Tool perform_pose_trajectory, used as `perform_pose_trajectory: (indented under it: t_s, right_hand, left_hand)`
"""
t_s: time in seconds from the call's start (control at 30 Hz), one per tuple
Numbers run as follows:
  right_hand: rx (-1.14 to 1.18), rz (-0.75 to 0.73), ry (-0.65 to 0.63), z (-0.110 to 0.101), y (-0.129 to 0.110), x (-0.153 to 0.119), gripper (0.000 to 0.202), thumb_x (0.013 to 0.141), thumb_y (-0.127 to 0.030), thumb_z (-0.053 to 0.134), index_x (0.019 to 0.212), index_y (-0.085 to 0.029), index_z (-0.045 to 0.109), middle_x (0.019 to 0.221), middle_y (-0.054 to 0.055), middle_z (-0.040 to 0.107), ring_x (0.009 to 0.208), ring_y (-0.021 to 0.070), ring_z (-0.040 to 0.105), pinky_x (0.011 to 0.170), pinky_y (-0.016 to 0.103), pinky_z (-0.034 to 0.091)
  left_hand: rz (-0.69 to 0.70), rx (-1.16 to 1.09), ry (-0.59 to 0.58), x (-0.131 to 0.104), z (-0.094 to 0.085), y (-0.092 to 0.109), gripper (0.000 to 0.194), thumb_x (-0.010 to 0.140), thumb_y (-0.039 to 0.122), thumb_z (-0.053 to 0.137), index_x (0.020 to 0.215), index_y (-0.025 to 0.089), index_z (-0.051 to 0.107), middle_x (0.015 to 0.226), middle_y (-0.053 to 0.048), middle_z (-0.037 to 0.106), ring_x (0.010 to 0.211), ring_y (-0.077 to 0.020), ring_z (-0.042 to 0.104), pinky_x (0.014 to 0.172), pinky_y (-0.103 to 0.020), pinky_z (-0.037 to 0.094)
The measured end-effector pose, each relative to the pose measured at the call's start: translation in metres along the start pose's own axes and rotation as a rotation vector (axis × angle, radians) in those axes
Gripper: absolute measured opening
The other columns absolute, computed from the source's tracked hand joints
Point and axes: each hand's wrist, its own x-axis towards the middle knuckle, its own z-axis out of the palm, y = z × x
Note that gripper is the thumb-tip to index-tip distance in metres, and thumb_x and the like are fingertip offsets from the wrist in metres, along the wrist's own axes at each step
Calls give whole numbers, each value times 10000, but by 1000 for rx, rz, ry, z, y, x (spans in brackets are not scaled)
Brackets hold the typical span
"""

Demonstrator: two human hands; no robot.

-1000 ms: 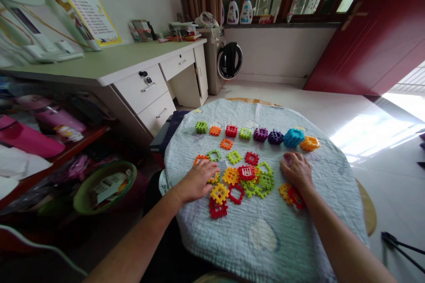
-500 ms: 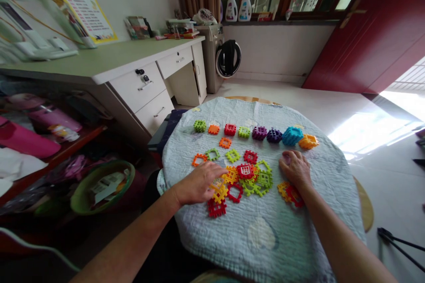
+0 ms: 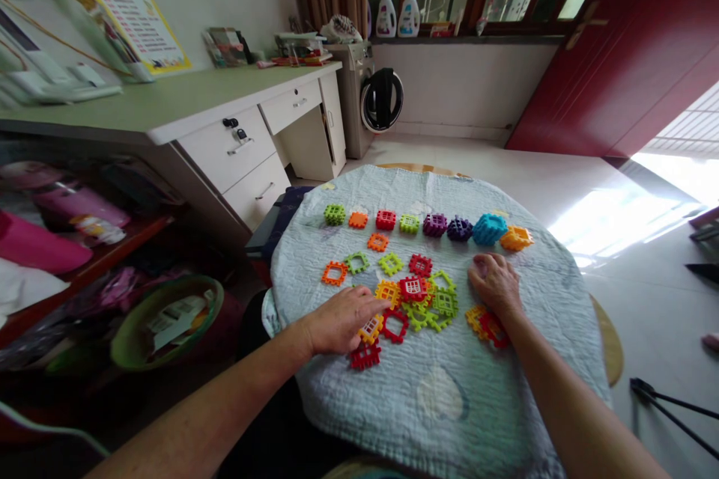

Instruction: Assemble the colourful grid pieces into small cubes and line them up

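Pale-blue cloth [image 3: 393, 397] lies beneath the left hand [image 3: 341, 320], at yellow pieces [image 3: 371, 328], and right hand [image 3: 495, 284] (whether fingers grip, I cannot tell).

Room: near cloth [image 3: 404, 404], thin gap between pile [image 3: 413, 288] and right hand [image 3: 495, 283] | In the way: left hand [image 3: 342, 320] by pile's left side, row [image 3: 434, 224] behind

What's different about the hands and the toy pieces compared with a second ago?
The left hand has moved right and slightly nearer the person, uncovering the orange frame and now partly covering a yellow piece. Whether it grips that piece is hidden. The right hand and the back row of pieces stayed put.
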Motion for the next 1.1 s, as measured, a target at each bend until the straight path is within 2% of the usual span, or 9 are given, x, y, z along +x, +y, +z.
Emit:
perform_pose_trajectory:
  t_s: [0.3, 0.43, 0.57, 0.67, 0.73, 0.83, 0.93, 1.03, 1.1]
  right_hand:
    - [96, -14, -18, 7, 13, 2, 341, 792, -413, 499, 1057, -253, 640, 1187, 68, 591, 1130, 284, 505, 970, 455, 362]
    - [202, 17, -118, -8, 13, 12, 340, 754, -392, 536, 1025, -220, 651, 1128, 94, 606, 1077, 274, 545, 937, 427, 413]
    - [275, -117, -25, -43, -25, 1, 332, 768, -321, 547, 1062, -195, 638, 1114, 115, 609, 1075, 279, 546, 961, 434, 410]
    - [335, -381, -150, -64, -80, -36, 283, 843, -313, 528, 1094, -225, 625, 1084, 94, 610, 1025, 251, 550, 936, 413, 425]
    - [306, -508, -279, -68, -116, -64, 303, 850, -352, 560, 1124, -235, 614, 1088, 88, 591, 1019, 247, 526, 912, 400, 430]
    - [181, -494, -306, -62, -149, -94, 337, 819, -438, 618, 1085, -233, 611, 1079, 91, 568, 1016, 266, 494, 888, 417, 414]
    - [99, -455, -328, -54, -159, -104, 375, 762, -489, 680, 1023, -230, 610, 1089, 95, 550, 1008, 275, 481, 876, 427, 399]
    - [69, -454, -351, -50, -159, -103, 352, 743, -461, 703, 989, -230, 601, 1080, 90, 546, 1004, 271, 477, 884, 420, 385]
    - [59, -441, -353, -49, -161, -102, 336, 735, -439, 707, 971, -227, 596, 1076, 90, 547, 1007, 273, 475, 886, 415, 379]
  left_hand:
    - [1, 24, 117, 22, 2, 16, 774, 652, 202, 632, 1386, 213, 387, 1186, -81, 598, 1096, -276, 508, 999, -425, 406]
    - [-8, 6, 136, 32, 13, 25, 793, 677, 160, 612, 1420, 219, 342, 1264, -90, 575, 1173, -280, 485, 1051, -449, 371]
    - [7, -50, 189, 30, 20, 27, 821, 702, 178, 636, 1448, 231, 295, 1380, -101, 494, 1290, -278, 416, 1134, -464, 290]
    - [11, -105, 274, 21, 19, 20, 820, 728, 298, 682, 1450, 242, 298, 1437, -111, 432, 1342, -294, 368, 1152, -485, 274]
    - [-39, -122, 387, 13, 17, 8, 771, 743, 332, 684, 1429, 256, 341, 1441, -109, 425, 1348, -296, 366, 1150, -491, 286]
    - [-198, -102, 610, 1, 15, -26, 644, 758, 271, 655, 1362, 249, 435, 1405, -106, 452, 1336, -289, 387, 1140, -489, 321]
    - [-404, -99, 800, -7, 13, -70, 448, 791, 247, 592, 1232, 191, 537, 1316, -125, 509, 1273, -280, 464, 1113, -479, 375]
    - [-497, -120, 845, -4, 14, -103, 333, 801, 246, 552, 1122, 164, 589, 1227, -129, 559, 1218, -273, 519, 1094, -463, 405]
    - [-513, -143, 853, 3, 18, -113, 300, 803, 248, 532, 1080, 158, 603, 1188, -126, 580, 1189, -263, 543, 1082, -445, 421]
